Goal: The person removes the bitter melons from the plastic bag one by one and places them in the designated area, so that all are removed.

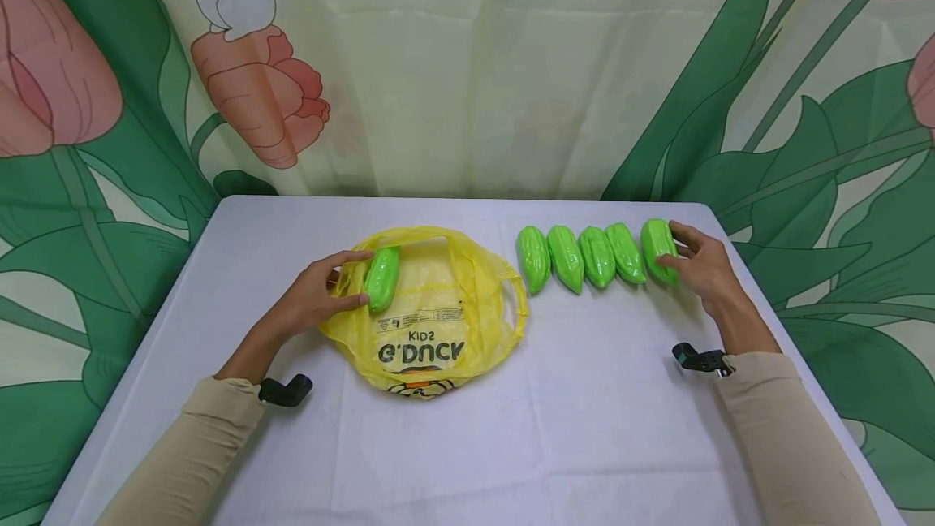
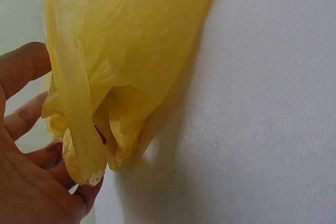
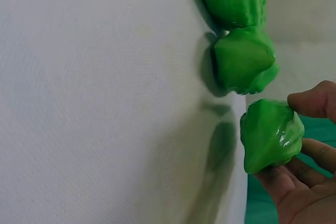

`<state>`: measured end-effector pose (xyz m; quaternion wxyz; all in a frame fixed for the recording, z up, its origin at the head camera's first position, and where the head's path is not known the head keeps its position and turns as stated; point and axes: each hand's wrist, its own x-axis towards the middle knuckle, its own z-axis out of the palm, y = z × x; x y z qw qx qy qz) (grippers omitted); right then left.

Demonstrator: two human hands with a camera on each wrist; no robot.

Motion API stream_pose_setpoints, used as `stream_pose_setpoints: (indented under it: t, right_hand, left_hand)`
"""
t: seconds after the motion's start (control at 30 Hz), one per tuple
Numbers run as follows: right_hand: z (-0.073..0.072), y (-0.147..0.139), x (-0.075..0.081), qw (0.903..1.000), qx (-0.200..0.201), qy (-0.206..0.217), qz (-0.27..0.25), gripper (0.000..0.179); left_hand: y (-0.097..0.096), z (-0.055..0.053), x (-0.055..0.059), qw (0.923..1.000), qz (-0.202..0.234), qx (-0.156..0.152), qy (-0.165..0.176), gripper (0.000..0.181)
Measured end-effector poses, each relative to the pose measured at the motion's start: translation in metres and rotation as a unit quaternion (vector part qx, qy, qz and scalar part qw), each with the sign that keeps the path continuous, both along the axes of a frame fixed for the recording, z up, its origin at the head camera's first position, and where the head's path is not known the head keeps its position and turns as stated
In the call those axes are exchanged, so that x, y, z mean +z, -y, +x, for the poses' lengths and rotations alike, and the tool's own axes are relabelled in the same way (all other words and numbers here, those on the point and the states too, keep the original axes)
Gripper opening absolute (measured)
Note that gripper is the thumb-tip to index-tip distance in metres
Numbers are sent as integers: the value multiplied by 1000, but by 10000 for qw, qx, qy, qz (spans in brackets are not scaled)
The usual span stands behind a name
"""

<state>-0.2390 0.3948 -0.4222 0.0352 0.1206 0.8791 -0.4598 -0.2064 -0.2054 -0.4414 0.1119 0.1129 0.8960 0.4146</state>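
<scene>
"Gourds [image 1: 596,257], counted?"
"Six: four lined up right of the one bag [image 1: 484,339]; one farther right, pinched by the right hand [image 1: 704,266]."
"And in the left hand [image 1: 312,295]?"
"One, grasped at the bag's left side."

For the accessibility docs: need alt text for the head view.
A person's left hand holds a green vegetable at the left side of a yellow bag; the right hand grips another vegetable beside a row of four more on a white table.
</scene>
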Motion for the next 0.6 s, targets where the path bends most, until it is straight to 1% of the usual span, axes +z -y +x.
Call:
stream_pose_setpoints:
  t: [0.23,0.6]
  right_hand:
    - [0,-1,-5,10000,-17,80,-23,84]
    - [0,-1,-9,9999,-14,133,35,83]
  left_hand:
    - [0,0,0,10000,-4,29,62,73]
    - [-1,0,0,10000,-12,57,77,73]
